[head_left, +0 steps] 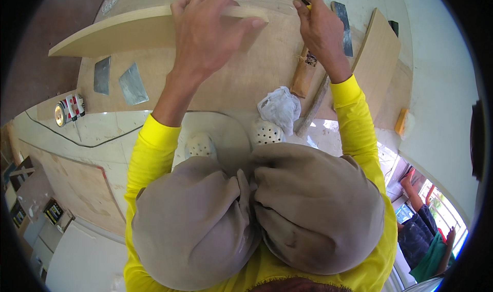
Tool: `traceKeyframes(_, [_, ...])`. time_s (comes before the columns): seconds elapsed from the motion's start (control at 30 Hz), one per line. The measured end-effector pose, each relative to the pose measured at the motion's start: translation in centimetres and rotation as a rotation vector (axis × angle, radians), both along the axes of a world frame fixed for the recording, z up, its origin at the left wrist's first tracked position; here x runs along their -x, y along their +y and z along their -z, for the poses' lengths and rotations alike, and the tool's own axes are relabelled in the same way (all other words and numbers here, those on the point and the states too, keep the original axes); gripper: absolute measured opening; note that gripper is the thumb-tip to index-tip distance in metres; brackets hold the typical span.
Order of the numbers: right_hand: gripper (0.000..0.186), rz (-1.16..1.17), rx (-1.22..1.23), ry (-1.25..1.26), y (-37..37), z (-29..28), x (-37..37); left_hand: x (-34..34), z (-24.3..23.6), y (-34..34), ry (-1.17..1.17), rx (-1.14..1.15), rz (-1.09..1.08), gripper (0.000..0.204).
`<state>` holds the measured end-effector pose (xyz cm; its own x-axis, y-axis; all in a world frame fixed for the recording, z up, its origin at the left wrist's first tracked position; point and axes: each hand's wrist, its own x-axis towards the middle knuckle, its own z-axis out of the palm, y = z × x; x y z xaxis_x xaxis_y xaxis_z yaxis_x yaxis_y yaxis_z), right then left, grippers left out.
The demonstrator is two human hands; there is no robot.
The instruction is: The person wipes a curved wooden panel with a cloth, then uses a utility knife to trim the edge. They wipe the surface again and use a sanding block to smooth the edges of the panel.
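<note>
Near the top edge of the view, a long pale board (118,32) stands on its narrow side upon a wide wooden sheet (221,89). At its right end, the left hand (208,32) lies across the upper edge, with fingers well spread and the thumb apart from them; they do not wrap the wood, and I cannot tell how firmly they press. The right hand (322,27) is a little apart from this end, its fingers closed around the yellow and black handle of a slim tool (306,3). The tool's tip is thin and partly cut by the picture border, so it is perhaps a blade, but I am not certain.

In my judgement, the step in hand is to steady the board and make the tool ready. The next move seems to call for a quiet left hand and a controlled approach of the tip to the wood.
</note>
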<state>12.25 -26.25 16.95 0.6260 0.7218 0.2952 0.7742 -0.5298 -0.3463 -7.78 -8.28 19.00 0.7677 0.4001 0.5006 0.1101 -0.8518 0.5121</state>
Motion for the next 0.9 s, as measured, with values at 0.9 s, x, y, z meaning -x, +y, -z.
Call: traceKeyframes(0.9, [0.029, -0.270, -0.500, 0.692, -4.5, 2.9, 4.8, 6.2, 0.8, -2.2, -0.033, -0.030, 0.137, 0.042])
